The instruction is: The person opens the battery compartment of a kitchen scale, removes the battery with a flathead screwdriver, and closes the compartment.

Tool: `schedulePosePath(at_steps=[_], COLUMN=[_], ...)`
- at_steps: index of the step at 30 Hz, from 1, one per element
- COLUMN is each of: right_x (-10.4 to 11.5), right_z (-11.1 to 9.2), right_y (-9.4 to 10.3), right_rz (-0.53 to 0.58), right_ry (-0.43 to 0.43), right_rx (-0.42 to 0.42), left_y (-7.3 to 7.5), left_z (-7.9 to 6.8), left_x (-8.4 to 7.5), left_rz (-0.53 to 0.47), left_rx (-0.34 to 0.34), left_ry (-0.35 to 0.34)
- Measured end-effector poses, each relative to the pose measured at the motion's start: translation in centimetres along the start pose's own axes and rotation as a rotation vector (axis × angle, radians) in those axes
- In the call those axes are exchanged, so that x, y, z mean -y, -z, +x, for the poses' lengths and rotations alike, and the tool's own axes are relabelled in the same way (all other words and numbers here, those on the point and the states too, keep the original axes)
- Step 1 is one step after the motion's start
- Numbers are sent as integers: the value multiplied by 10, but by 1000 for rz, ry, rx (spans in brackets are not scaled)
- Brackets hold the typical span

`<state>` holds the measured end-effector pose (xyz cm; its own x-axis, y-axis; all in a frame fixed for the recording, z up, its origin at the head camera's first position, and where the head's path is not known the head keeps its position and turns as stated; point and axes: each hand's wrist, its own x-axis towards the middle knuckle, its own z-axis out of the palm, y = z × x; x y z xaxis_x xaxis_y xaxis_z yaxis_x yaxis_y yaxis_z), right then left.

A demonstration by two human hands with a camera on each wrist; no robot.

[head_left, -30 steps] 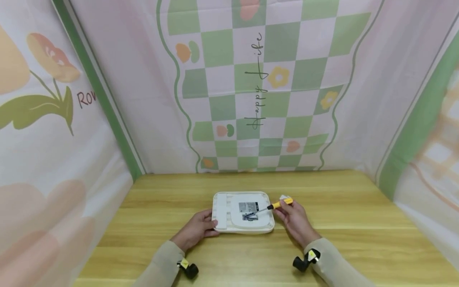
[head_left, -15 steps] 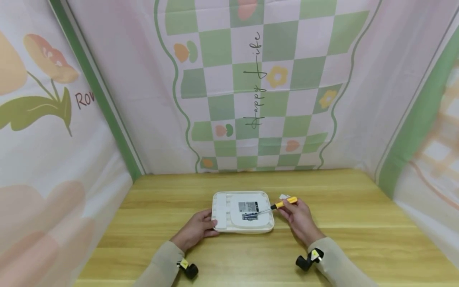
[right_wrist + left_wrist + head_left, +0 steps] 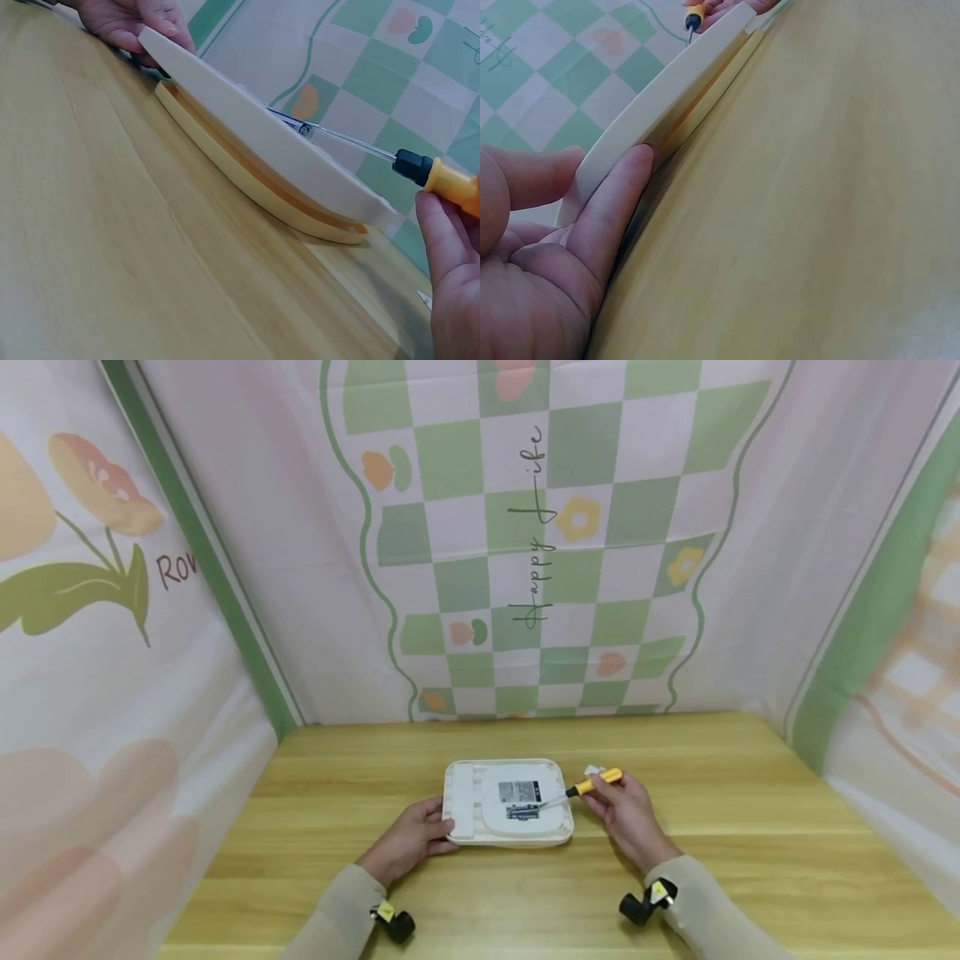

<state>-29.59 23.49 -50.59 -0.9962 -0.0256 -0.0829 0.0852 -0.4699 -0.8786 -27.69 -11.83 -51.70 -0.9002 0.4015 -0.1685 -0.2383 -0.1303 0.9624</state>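
A white device (image 3: 462, 802), which looks like a kitchen scale with its underside up, lies on the table. It bears a grey label (image 3: 519, 792) and a slot holding dark battery-like pieces (image 3: 522, 812), too small to make out fully. My left hand (image 3: 408, 842) grips its left edge, thumb above and fingers along the side and beneath. My right hand (image 3: 627, 817) holds a screwdriver (image 3: 597, 782) by its yellow handle. The metal shaft (image 3: 352, 140) slants down left, its tip at the slot. Part of the handle is out of the right wrist view.
A small white piece (image 3: 593, 770) shows just behind my right fingers. The wooden table (image 3: 360, 760) ends at a checked cloth (image 3: 517, 693) at the back. Cloth walls stand on both sides. Each wrist carries a small black camera (image 3: 641, 906).
My right hand has shifted slightly right with the screwdriver. A dark piece in the slot, slanted before, now lies flatter. The left hand and device stay in place.
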Motion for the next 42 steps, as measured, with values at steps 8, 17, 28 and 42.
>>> schedulePosePath(at_steps=[8,17,28,42], right_x=[1,3,3,14], right_z=[-2,-7,-15,-19], right_y=[2,1,-2,-18], right_rz=[43,68,-129,-419], right_ry=[66,170,236,312], right_rx=[60,134,149,134], left_y=[0,1,-1,0], left_z=[0,3,4,2], left_x=[0,1,3,2], left_rz=[-10,-6,-7,-13], left_rx=[-4,6,8,2], left_ry=[7,1,-2,-7])
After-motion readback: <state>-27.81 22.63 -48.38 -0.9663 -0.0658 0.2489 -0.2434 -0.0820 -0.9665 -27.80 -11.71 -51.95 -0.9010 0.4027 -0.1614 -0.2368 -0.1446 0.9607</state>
